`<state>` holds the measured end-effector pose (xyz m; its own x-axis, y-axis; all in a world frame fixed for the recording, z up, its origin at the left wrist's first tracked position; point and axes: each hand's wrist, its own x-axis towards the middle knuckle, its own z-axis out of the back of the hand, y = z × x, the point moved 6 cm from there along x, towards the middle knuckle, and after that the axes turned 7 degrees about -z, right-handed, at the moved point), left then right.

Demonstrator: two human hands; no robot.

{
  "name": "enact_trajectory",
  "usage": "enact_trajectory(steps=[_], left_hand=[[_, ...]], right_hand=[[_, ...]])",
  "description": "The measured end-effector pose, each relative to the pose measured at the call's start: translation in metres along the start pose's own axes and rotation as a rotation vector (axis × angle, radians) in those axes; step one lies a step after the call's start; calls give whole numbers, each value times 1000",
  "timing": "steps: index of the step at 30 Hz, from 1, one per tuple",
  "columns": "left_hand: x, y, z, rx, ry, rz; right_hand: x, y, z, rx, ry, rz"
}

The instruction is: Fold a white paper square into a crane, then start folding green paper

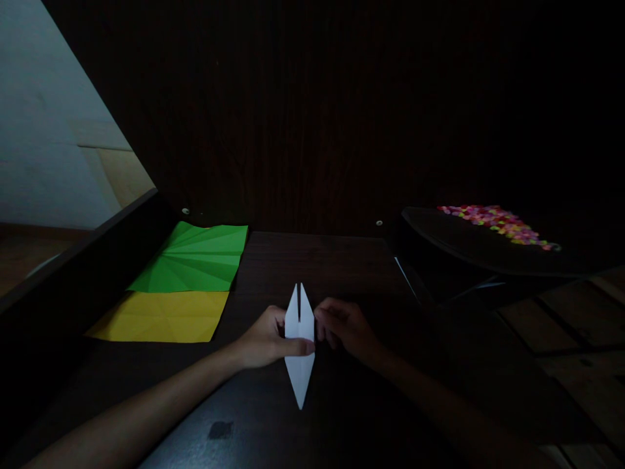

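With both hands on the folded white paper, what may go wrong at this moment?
1. The white folded paper is narrow, with two thin points at its far end; the left hand lays a thumb across it and the right hand touches its right edge, so uneven pressure might skew a crease or bend a point.
2. The scene is very dark, so edges may be misjudged on the dark table.
3. The left forearm lies near the yellow sheet and could brush it.

Scene is dimly lit; a dark wooden desk (312, 260) is backed by a dark panelled wall (342, 117). A pale wall (34, 130) and light wooden flooring (124, 172) are seen at far left. Wooden floorboards (576, 326) are visible at right.
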<state>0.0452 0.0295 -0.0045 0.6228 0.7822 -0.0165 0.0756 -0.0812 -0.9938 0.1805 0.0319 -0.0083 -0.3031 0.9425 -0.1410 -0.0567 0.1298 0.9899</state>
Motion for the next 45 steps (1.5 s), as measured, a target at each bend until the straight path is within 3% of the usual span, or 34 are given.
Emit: enact_trajectory(steps=[2, 5, 11, 17, 29, 45], left_hand=[[-3, 2, -9, 26, 105, 44], [-6, 6, -15, 25, 161, 95], [-1, 0, -10, 44, 86, -24], [1, -8, -5, 17, 8, -54], [1, -4, -5, -140, 15, -10], [-6, -5, -6, 28, -23, -60]], right_hand=[[-1, 2, -1, -18, 13, 5], [-2, 2, -2, -16, 19, -12], [2, -3, 3, 107, -15, -90], [2, 1, 7, 138, -44, -36], [-1, 6, 4, 127, 30, 0], [6, -7, 7, 297, 67, -23]])
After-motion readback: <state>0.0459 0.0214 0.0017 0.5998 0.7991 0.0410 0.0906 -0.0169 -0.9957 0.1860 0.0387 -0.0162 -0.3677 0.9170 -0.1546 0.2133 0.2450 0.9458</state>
